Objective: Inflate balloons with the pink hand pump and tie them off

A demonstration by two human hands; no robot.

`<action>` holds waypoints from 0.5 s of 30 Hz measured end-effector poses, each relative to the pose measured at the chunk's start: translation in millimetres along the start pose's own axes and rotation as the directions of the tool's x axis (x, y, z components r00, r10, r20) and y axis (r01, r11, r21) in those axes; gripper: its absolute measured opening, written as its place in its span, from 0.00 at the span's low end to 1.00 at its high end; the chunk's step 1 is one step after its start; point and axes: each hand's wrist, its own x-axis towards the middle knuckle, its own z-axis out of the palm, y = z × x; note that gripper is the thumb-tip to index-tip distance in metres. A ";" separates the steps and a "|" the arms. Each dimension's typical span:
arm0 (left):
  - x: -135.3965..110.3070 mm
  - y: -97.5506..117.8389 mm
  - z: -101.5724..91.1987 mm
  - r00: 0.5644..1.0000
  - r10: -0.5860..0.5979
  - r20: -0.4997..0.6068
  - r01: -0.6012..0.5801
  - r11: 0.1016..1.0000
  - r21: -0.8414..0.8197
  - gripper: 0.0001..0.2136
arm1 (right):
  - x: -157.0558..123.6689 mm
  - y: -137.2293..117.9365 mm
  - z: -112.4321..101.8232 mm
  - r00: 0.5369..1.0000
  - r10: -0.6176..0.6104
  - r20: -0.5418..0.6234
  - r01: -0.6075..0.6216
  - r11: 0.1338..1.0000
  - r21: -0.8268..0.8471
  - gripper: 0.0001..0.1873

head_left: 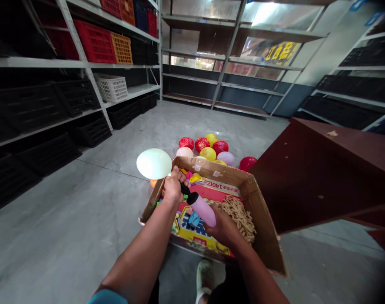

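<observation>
My left hand [174, 185] is closed round the black nozzle end of a pink hand pump [202, 208] and pinches the neck of a pale green balloon [154, 164], which is partly inflated and sticks out to the left. My right hand [223, 226] grips the pump's pink barrel from below. Both hands are over an open cardboard box [262, 219] that holds a colourful printed sheet, loose uninflated balloons and a heap of tan rubber bands [239, 213].
Several inflated red, yellow, pink and purple balloons [208, 150] lie on the grey floor beyond the box. A dark red-brown table [321, 177] stands on the right. Metal shelves with red, orange, white and black crates line the left wall and back. My sandalled foot [205, 278] shows below.
</observation>
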 end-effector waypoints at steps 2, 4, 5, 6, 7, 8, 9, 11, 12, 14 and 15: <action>-1.5 -1.0 1.4 1.000 -0.010 0.002 0.010 1.000 -0.005 0.20 | 0.6 0.8 -1.1 1.000 -0.010 -0.007 0.010 1.000 0.011 0.21; -1.1 4.0 1.8 1.000 -0.020 0.002 0.020 1.000 -0.018 0.20 | -0.4 4.1 -5.2 1.000 -0.027 -0.006 0.027 0.999 0.025 0.19; -0.3 8.4 1.6 1.000 -0.018 0.007 0.018 0.999 -0.027 0.20 | -1.4 6.5 -7.9 0.999 -0.041 0.001 0.040 0.998 0.037 0.19; 0.8 13.6 1.0 1.000 -0.007 0.013 0.007 0.999 -0.036 0.20 | -2.7 9.3 -11.0 0.999 -0.053 0.011 0.053 0.997 0.051 0.18; 2.2 19.4 -0.1 1.000 0.014 0.017 -0.013 0.999 -0.047 0.20 | -4.1 12.6 -14.1 0.998 -0.064 0.022 0.062 0.996 0.064 0.18; 3.8 25.3 -1.5 0.999 0.040 0.016 -0.039 0.998 -0.056 0.20 | -5.7 16.4 -17.1 0.997 -0.072 0.036 0.069 0.995 0.075 0.18; 5.4 30.9 -3.2 0.998 0.066 0.011 -0.065 0.996 -0.062 0.20 | -7.3 20.5 -20.0 0.996 -0.078 0.047 0.074 0.994 0.082 0.19; 8.5 40.4 -7.3 0.993 0.117 -0.018 -0.118 0.991 -0.067 0.20 | -10.4 29.0 -24.8 0.994 -0.089 0.064 0.084 0.993 0.088 0.20; 9.7 43.8 -9.2 0.991 0.132 -0.031 -0.134 0.989 -0.070 0.20 | -11.9 32.9 -26.5 0.993 -0.091 0.071 0.085 0.993 0.085 0.20; 11.3 47.6 -12.0 0.988 0.149 -0.042 -0.152 0.985 -0.078 0.20 | -14.0 38.4 -28.5 0.994 -0.072 0.084 0.067 0.996 0.067 0.20; 11.7 48.3 -12.8 0.988 0.150 -0.044 -0.153 0.985 -0.081 0.20 | -14.7 39.5 -28.7 0.995 -0.053 0.088 0.049 0.997 0.053 0.20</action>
